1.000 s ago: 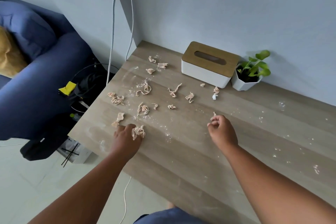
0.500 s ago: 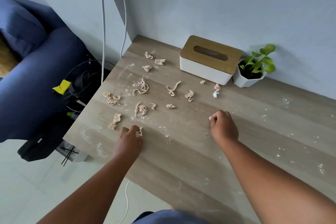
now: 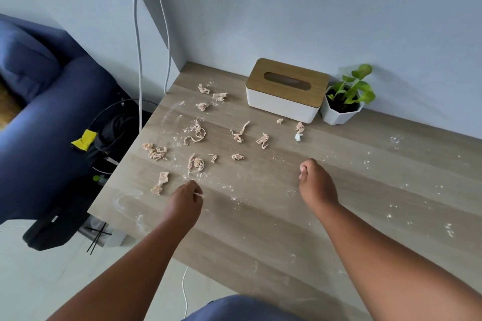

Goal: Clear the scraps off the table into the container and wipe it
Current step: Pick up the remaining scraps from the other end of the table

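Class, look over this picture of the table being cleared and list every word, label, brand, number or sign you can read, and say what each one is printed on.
None: no readable text anywhere in the picture.
The tissue box has a plain wooden lid and plain white sides.
The plant pot is plain white.
The wooden table carries only scraps and white powder.
The yellow item beside the table shows no print.

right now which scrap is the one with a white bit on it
Find the tissue box by the wall. Just in front of its right corner lies a small scrap. Unlike the other tan scraps, it has a white piece at its near end.
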Motion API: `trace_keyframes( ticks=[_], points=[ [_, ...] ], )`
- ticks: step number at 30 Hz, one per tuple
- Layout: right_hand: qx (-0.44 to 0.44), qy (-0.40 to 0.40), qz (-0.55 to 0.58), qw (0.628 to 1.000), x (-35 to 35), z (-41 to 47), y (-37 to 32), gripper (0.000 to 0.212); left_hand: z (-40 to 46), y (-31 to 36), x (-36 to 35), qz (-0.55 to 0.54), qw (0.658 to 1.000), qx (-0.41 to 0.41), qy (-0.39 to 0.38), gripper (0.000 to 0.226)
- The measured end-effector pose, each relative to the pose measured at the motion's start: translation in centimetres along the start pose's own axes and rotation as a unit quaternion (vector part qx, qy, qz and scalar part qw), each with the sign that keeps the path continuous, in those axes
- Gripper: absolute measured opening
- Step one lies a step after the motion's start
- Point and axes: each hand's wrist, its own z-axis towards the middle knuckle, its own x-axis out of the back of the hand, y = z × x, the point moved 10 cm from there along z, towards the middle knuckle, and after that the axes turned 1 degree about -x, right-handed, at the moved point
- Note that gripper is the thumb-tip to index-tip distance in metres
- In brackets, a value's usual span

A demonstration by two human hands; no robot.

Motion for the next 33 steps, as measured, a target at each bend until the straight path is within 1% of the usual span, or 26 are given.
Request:
trace_keyframes(
  ticks=[2,6,11,14,17,19,21,25,28,30,33],
  points=[
    [-0.002,0.001,0.018,1.000,0.2,-0.2,0.1,0.016,0.0,0.7,0.1,-0.021,1.000,0.002,-0.006,0.017],
    [-0.004,-0.009,0.040,0.999,0.3,-0.6,0.4,0.028,-0.2,2.2,0.0,-0.051,0.998,-0.004,-0.023,0.026],
    [-0.006,-0.018,0.077,0.997,0.3,-1.0,1.0,0.027,-0.1,4.9,0.4,-0.031,0.998,-0.052,-0.011,0.030],
    [-0.002,-0.026,0.091,0.995,0.3,-1.3,1.1,0.027,-0.4,5.9,0.3,-0.069,0.995,-0.069,-0.010,0.026],
    [-0.009,-0.031,0.097,0.995,0.4,-1.8,1.4,0.023,-1.1,6.8,0.2,-0.096,0.992,-0.083,-0.015,0.013],
    [-0.012,-0.030,0.097,0.995,0.7,-1.9,1.4,0.023,-1.2,7.6,0.3,-0.088,0.991,-0.096,-0.013,0.012],
    [-0.010,-0.031,0.095,0.995,1.0,-2.1,1.5,0.025,-1.0,8.2,0.4,-0.065,0.993,-0.098,-0.008,0.016],
    [-0.004,-0.028,0.087,0.996,2.1,-2.1,2.0,0.022,-0.2,8.9,1.0,-0.026,0.997,-0.071,0.011,0.023],
    [0.022,-0.039,0.064,0.997,2.6,-1.9,1.8,0.022,1.0,10.0,0.9,0.005,0.998,-0.069,-0.002,0.020],
    [0.040,-0.057,0.032,0.997,2.5,-1.9,1.6,0.022,1.8,10.8,0.7,0.007,0.997,-0.078,-0.011,0.018],
    [0.054,-0.063,0.010,0.996,2.3,-1.8,1.4,0.023,3.1,11.3,0.3,0.008,0.997,-0.077,-0.014,0.017]
  ],
)
